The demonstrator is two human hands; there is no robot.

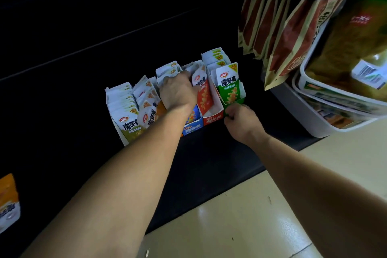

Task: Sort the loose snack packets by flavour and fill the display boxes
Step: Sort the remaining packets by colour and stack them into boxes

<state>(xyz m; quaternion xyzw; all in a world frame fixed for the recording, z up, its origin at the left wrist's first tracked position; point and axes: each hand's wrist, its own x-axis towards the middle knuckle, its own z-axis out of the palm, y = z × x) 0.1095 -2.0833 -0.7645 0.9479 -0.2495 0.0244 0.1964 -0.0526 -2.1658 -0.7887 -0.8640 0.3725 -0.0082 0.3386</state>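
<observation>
A row of display boxes stands on a dark low shelf point(209, 153). My left hand point(178, 92) reaches into the row and grips a red snack packet point(204, 92) standing in the red box point(213, 118). Beside it, the blue box point(191, 127) is partly hidden under my left wrist. My right hand point(240, 121) pinches the front lower edge of the green box point(234, 100), which holds a green packet point(228, 84) with more white packets behind. At the left stands an olive-green box point(125, 123) full of packets, with loose orange-marked packets point(147, 111) next to it.
Brown and red hanging bags point(278, 27) dangle from a black peg at the upper right. White tubs of packaged food point(335, 100) are stacked below them. An orange packet point(8, 201) shows at the far left edge. Pale floor tiles point(240, 216) lie in front of the shelf.
</observation>
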